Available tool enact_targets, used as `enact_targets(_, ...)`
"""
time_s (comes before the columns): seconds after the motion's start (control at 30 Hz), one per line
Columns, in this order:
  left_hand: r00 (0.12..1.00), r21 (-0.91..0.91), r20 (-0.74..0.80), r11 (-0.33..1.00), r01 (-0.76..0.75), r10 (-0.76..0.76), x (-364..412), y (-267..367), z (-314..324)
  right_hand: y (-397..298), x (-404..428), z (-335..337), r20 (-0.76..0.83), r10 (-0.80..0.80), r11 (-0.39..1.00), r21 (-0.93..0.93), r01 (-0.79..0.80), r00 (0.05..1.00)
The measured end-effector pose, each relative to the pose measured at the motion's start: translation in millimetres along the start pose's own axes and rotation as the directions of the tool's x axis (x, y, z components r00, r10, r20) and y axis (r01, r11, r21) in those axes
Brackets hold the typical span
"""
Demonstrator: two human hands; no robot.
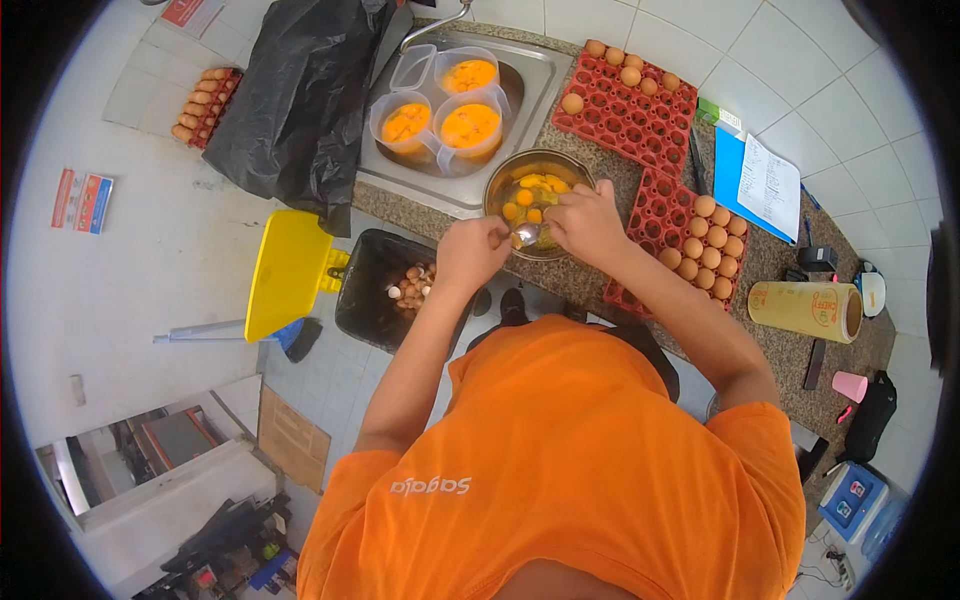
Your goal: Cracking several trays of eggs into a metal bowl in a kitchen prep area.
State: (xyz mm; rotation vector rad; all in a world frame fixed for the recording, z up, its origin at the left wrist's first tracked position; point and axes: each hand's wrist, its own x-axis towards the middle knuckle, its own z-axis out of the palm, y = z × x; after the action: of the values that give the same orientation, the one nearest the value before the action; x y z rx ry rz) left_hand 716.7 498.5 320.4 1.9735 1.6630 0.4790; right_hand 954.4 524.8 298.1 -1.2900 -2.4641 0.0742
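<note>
Cracked eggs with whole yolks (525, 197) lie in a round metal bowl (493, 187) at the counter's front edge. My right hand (589, 223) reaches over the bowl's right side, its fingers closed on a metal spoon (527, 235); the handle is mostly hidden. The spoon's head is above the near left part of the bowl. At the bowl's left rim, my left hand (474, 253) has its fingertips drawn together close to the spoon's head. Whether something small is pinched there is unclear.
Plastic jugs (471, 127) of yolks stand in the sink (551, 71). Red egg trays (600, 94), partly filled, flank the bowl. A black bin (367, 300) with eggshells (412, 289) is below left, its yellow lid (285, 277) raised. A cling film roll (802, 311) lies right.
</note>
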Motion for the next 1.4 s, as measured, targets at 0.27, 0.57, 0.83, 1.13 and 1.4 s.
enact_targets(0.27,0.983,0.193,0.137,0.97,-0.148,0.123,21,2,8,7,-5,3,-0.024,0.051,0.997,0.063,-0.049,0.998)
enact_targets(0.57,0.946,0.274,0.188,0.91,-0.31,0.266,33,1,15,10,-8,1,-0.023,0.101,0.992,0.08,-0.099,0.995)
enact_targets(0.83,0.958,0.199,0.163,0.943,-0.267,0.237,37,14,9,15,-10,-7,-0.072,0.104,0.994,0.046,-0.101,0.992)
enact_targets(1.13,0.995,-0.295,-0.02,0.951,-0.096,0.095,17,-12,-13,28,-26,-3,-0.251,0.009,0.979,-0.194,-0.06,0.968)
enact_targets(1.4,0.826,-0.931,0.032,0.284,0.23,-0.563,-69,-146,-15,129,0,-15,-0.188,0.73,0.675,0.046,-0.737,0.657)
